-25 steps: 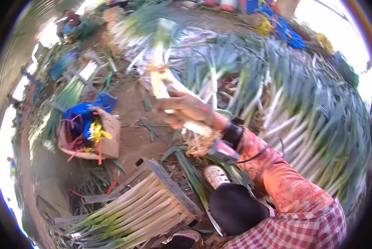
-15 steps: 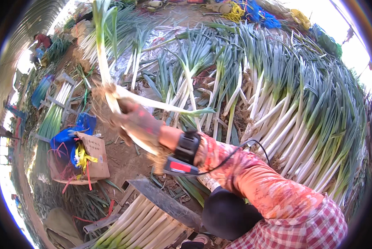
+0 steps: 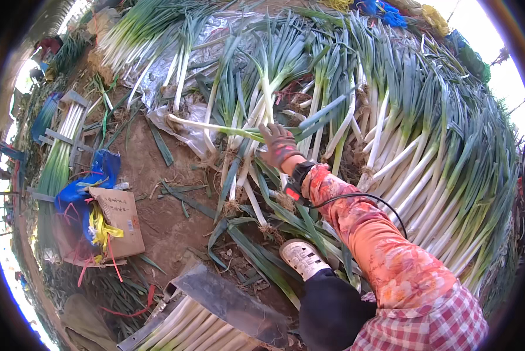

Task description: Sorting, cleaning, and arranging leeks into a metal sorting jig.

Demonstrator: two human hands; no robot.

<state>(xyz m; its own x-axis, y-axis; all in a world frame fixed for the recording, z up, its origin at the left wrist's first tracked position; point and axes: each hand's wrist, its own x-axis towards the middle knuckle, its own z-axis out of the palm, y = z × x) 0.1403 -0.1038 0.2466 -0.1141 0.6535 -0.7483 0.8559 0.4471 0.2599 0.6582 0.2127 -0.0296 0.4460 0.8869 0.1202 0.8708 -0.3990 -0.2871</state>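
Observation:
My right hand [image 3: 279,146], in a patterned work glove, reaches out over the loose leeks in the middle. Its fingers look spread and lie over a single leek [image 3: 207,124] whose white stem points left. That leek's green leaves [image 3: 328,112] run off to the upper right, past the hand. Whether the fingers press on it is hard to tell. More leeks [image 3: 266,93] with roots and long leaves lie just beyond the hand. My left hand is out of view.
A thick row of leeks [image 3: 414,158] fills the right side. A dark-edged trough [image 3: 227,298] of stacked leeks stands at the bottom. At left are a cardboard box [image 3: 122,219], yellow ties [image 3: 103,229] and a rack [image 3: 75,137] of leeks. My shoe [image 3: 302,257] stands near the middle.
My right hand has moved right, away from the left-middle area. The leeks it held up there are no longer in it. The view has shifted, showing more ground and my shoe.

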